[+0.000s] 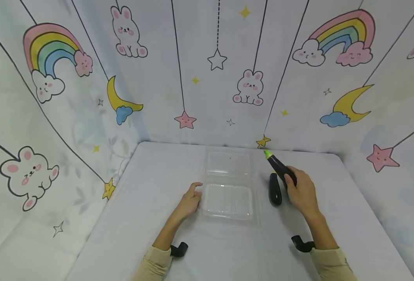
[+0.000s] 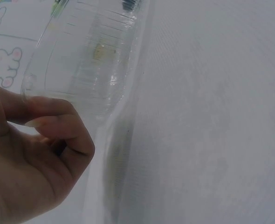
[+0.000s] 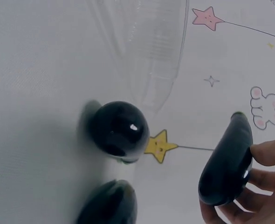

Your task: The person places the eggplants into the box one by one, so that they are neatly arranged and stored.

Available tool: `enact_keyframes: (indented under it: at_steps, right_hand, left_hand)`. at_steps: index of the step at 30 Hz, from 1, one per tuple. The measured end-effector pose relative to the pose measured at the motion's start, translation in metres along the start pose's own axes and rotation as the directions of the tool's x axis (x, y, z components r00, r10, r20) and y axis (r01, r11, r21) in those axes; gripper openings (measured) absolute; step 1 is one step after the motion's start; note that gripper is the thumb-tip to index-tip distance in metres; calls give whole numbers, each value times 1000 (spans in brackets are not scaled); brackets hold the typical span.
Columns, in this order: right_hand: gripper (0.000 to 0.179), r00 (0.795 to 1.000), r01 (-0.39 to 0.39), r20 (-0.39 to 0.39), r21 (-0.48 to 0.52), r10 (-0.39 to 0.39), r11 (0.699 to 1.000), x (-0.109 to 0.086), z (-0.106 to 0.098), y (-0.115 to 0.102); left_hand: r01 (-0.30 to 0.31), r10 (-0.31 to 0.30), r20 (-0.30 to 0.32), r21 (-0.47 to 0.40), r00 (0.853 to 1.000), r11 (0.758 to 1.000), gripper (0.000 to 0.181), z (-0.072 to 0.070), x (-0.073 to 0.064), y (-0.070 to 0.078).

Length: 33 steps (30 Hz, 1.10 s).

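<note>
My right hand (image 1: 302, 192) grips a dark purple eggplant (image 1: 279, 167) raised above the table, its bright green stem end pointing away and to the left. A second eggplant (image 1: 275, 190) lies on the table just left of that hand. The right wrist view shows the held eggplant (image 3: 226, 163), one rounded eggplant (image 3: 119, 128) and part of another (image 3: 110, 205) at the bottom edge. A clear plastic box (image 1: 228, 201) lies with its lid (image 1: 229, 162) folded open behind it. At the box's left edge, my left hand (image 1: 189, 203) holds the rim with bent fingers.
A white cloth covers the table (image 1: 143, 187). Behind it and at both sides hang white curtains (image 1: 210, 93) printed with rabbits, stars, moons and rainbows. A black strap mount (image 1: 179, 249) sits on the left wrist, and another (image 1: 302, 244) on the right.
</note>
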State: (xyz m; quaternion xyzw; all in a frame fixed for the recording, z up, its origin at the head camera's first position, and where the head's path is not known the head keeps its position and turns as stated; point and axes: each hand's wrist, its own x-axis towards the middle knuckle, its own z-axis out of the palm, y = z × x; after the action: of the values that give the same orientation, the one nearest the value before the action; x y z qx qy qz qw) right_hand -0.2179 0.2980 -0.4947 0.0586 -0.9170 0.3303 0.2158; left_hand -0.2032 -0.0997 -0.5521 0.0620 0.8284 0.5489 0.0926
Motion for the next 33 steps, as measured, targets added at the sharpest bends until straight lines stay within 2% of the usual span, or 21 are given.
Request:
enact_keyframes:
  at_steps: [16, 33]
  right_hand:
    - [38, 993, 105, 56, 7, -105, 994, 4, 8, -10]
    - [42, 969, 153, 199, -10, -148, 988, 5, 21, -23]
  left_hand:
    - [3, -3, -1, 1, 1000, 1000, 44, 0, 0, 0]
    - [6, -6, 8, -15, 1000, 1000, 44, 0, 2, -1]
